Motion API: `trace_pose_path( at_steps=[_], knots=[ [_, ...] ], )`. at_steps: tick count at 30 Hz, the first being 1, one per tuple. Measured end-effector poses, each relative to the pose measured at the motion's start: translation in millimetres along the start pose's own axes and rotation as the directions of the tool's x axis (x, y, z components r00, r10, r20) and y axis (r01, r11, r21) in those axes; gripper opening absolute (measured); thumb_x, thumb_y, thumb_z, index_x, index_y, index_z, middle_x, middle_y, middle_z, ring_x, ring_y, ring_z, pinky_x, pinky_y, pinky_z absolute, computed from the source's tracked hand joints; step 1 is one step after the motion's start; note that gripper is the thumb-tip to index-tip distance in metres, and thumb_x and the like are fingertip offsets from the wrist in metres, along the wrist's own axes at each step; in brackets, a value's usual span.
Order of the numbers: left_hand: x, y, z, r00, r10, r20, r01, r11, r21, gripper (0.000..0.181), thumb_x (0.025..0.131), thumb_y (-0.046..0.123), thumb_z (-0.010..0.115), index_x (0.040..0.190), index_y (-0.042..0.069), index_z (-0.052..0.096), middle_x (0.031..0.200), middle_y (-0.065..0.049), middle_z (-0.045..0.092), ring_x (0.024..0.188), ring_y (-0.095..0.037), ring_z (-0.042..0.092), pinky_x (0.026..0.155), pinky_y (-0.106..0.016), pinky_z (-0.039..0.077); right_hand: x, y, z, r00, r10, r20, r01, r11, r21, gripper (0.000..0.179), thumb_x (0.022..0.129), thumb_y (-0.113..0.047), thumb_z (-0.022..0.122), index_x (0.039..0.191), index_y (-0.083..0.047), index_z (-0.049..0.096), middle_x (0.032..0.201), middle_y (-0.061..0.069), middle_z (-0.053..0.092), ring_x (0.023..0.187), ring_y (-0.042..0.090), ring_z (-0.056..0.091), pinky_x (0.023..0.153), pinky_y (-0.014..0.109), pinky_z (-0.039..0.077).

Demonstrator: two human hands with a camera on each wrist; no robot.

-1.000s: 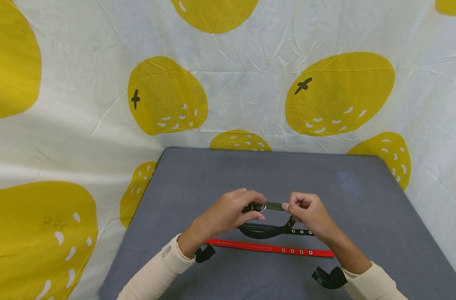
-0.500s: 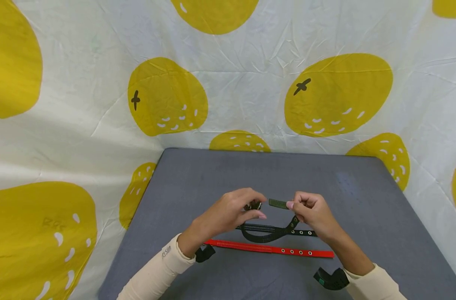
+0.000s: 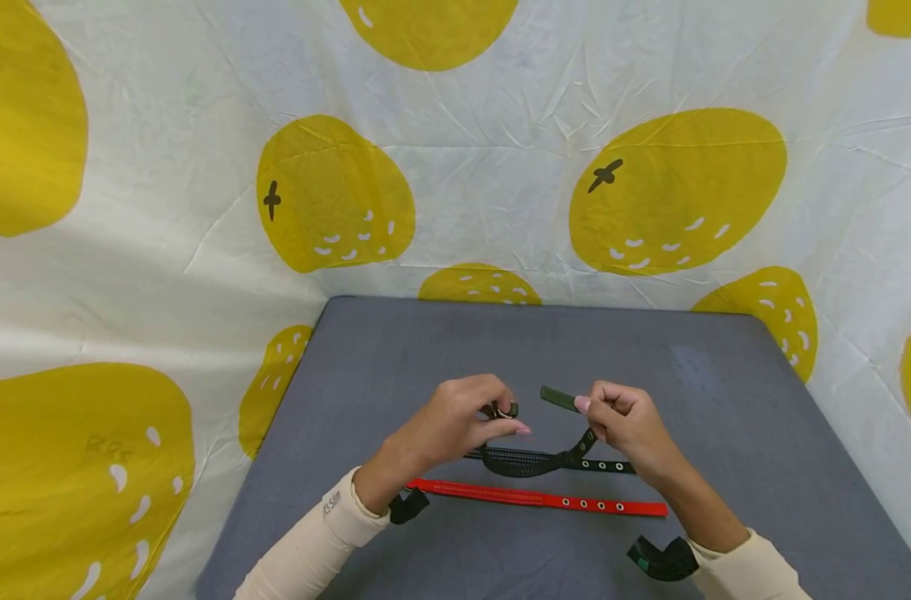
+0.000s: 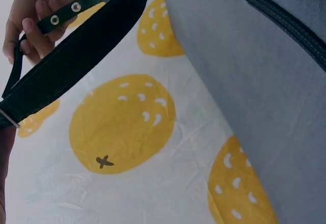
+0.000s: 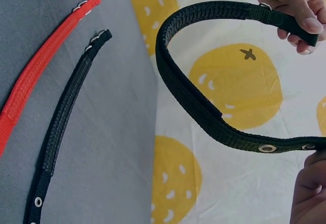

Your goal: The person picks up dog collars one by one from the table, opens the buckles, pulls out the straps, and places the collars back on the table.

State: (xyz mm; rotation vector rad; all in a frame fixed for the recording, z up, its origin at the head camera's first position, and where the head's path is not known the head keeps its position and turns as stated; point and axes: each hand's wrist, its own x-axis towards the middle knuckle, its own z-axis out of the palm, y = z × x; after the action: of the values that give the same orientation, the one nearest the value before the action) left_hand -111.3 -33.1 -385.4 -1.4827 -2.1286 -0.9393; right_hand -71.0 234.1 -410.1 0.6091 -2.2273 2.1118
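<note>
Both hands hold a dark green collar (image 5: 204,124) above the table, its strap curved in a loop below them. My left hand (image 3: 463,418) pinches the buckle end between thumb and fingers. A metal ring shows by those fingers in the right wrist view. My right hand (image 3: 622,421) pinches the eyelet end, and the strap's free tip (image 3: 557,397) sticks out toward the left hand, tilted slightly up. A gap separates the tip from the buckle end. The buckle itself is mostly hidden by the left fingers.
Beneath the hands a black collar (image 5: 63,114) lies on the grey table (image 3: 425,350). Nearer the person is a red collar (image 3: 493,492) with several eyelets, roughly parallel to it. A white cloth with yellow fruit shapes (image 3: 335,196) hangs behind and at the sides.
The strap tip has come away from the ring at the left hand and moved slightly right, now angled upward. The left fingers have closed in on the buckle end. The collars on the table stayed put.
</note>
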Motion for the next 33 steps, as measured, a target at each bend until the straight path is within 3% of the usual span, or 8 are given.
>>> trace_pose_path(
  at_steps=[5, 10, 17, 26, 28, 33],
  knots=[
    [-3.8, -4.7, -0.8, 1.000, -0.028, 0.010, 0.027, 0.999, 0.025, 0.030, 0.079, 0.022, 0.086, 0.086, 0.010, 0.060, 0.080, 0.002, 0.060, 0.069, -0.004, 0.052, 0.063, -0.012, 0.046, -0.1, 3, 1, 0.995, -0.004, -0.103, 0.005, 1.000, 0.008, 0.021, 0.104, -0.001, 0.049, 0.084, -0.002, 0.055, 0.061, 0.003, 0.045, 0.046, 0.021, 0.023, 0.039, 0.036, 0.018],
    [-8.9, -11.1, 0.4, 0.998, -0.064, 0.004, 0.064, 0.994, 0.088, 0.031, 0.077, 0.019, 0.088, 0.084, 0.010, 0.059, 0.079, 0.002, 0.059, 0.070, -0.007, 0.053, 0.062, -0.015, 0.047, 1.0, 9, 2, 0.972, -0.090, -0.216, 0.091, 0.996, -0.007, 0.014, 0.104, -0.001, 0.049, 0.104, -0.001, 0.062, 0.069, 0.000, 0.055, 0.045, 0.017, 0.027, 0.040, 0.034, 0.020],
    [-14.3, -18.4, 2.1, 0.993, -0.113, -0.019, 0.114, 0.985, 0.132, 0.032, 0.078, 0.016, 0.087, 0.080, 0.010, 0.056, 0.077, 0.002, 0.056, 0.069, -0.007, 0.051, 0.062, -0.012, 0.040, 2.8, 15, -1, 0.936, -0.219, -0.275, 0.212, 0.976, -0.054, 0.016, 0.097, 0.006, 0.058, 0.107, -0.004, 0.066, 0.068, -0.004, 0.055, 0.044, 0.011, 0.034, 0.039, 0.031, 0.024],
    [-21.7, -29.6, 2.3, 0.975, -0.197, -0.100, 0.214, 0.953, 0.214, 0.031, 0.086, 0.009, 0.079, 0.075, 0.011, 0.050, 0.071, 0.000, 0.050, 0.063, -0.007, 0.041, 0.057, -0.016, 0.035, 2.8, 22, -8, 0.914, -0.219, -0.343, 0.147, 0.963, -0.225, 0.012, 0.092, 0.012, 0.061, 0.103, 0.008, 0.063, 0.062, -0.009, 0.056, 0.041, 0.005, 0.044, 0.036, 0.028, 0.031],
    [-23.6, -31.9, 2.2, 0.969, -0.209, -0.130, 0.236, 0.937, 0.259, 0.031, 0.086, 0.010, 0.078, 0.073, 0.010, 0.050, 0.068, 0.000, 0.046, 0.062, -0.007, 0.039, 0.055, -0.018, 0.033, 1.9, 25, -10, 0.896, -0.251, -0.367, 0.137, 0.941, -0.309, 0.013, 0.090, 0.012, 0.064, 0.103, 0.007, 0.065, 0.068, -0.008, 0.057, 0.042, 0.005, 0.045, 0.038, 0.025, 0.033],
    [-27.6, -35.3, -0.1, 0.944, -0.258, -0.207, 0.318, 0.879, 0.355, 0.027, 0.085, 0.014, 0.077, 0.072, 0.013, 0.053, 0.064, 0.005, 0.044, 0.059, -0.009, 0.040, 0.051, -0.021, 0.032, 0.8, 29, -20, 0.844, -0.388, -0.371, 0.128, 0.817, -0.563, 0.017, 0.083, 0.008, 0.074, 0.098, 0.002, 0.072, 0.082, -0.002, 0.053, 0.049, 0.003, 0.040, 0.045, 0.019, 0.033]
  ],
)
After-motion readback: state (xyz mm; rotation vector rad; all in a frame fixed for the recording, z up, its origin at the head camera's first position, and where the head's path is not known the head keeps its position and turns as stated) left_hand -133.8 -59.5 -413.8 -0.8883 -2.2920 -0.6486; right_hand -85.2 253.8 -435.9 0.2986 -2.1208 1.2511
